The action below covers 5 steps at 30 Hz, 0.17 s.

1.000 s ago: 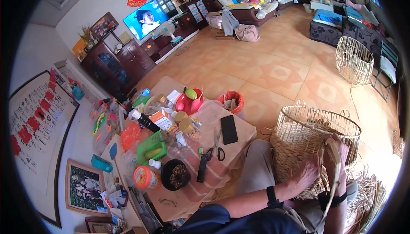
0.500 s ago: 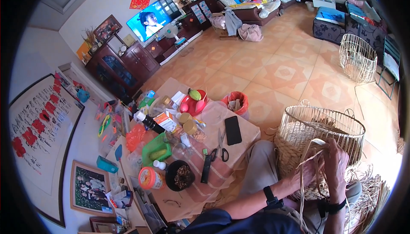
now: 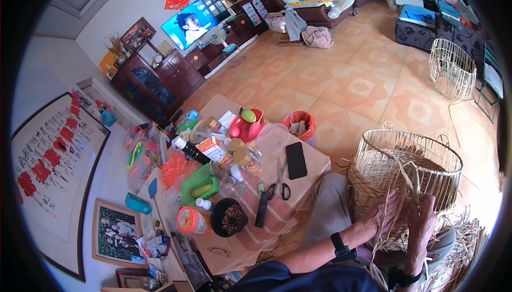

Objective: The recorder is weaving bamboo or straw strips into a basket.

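Resting on the person's lap, the half-woven wire-frame basket point(image 3: 406, 177) looks light but springy, best steadied at its woven wall, where the left hand point(image 3: 385, 213) and right hand point(image 3: 420, 218) both pinch thin, pliable straw strands point(image 3: 404, 172).

The half-woven basket point(image 3: 408, 177) fills the lap, loose straw strands point(image 3: 458, 238) crowding its right. To its left the surface point(image 3: 314, 172) is cluttered: scissors point(image 3: 281, 180), black phone point(image 3: 296, 160), remote point(image 3: 262, 209). Tiled floor point(image 3: 362, 89) beyond lies open up to the empty wire frame point(image 3: 452, 69)
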{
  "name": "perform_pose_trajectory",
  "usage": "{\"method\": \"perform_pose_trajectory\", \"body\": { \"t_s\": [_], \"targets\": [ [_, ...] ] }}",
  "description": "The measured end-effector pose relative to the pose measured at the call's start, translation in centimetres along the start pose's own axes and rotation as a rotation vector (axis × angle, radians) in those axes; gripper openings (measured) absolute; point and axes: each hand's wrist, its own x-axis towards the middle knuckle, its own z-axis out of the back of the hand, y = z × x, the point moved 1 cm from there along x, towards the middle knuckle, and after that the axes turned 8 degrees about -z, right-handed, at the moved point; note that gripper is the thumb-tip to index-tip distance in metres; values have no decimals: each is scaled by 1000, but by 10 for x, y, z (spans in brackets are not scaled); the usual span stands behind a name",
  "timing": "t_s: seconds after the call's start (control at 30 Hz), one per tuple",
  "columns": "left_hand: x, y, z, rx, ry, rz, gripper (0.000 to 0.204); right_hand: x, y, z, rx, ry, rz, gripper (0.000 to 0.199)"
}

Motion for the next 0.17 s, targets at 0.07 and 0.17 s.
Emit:
{"method": "perform_pose_trajectory", "body": {
  "t_s": [0.07, 0.17],
  "targets": [
    [3, -2, 2, -155, 106, 48, 59, 17, -7, -2, 96, 36, -87, 24],
    [9, -14, 2, 132, 374, 82, 64, 63, -31, -3, 256, 223, -240, 16]
  ]
}}
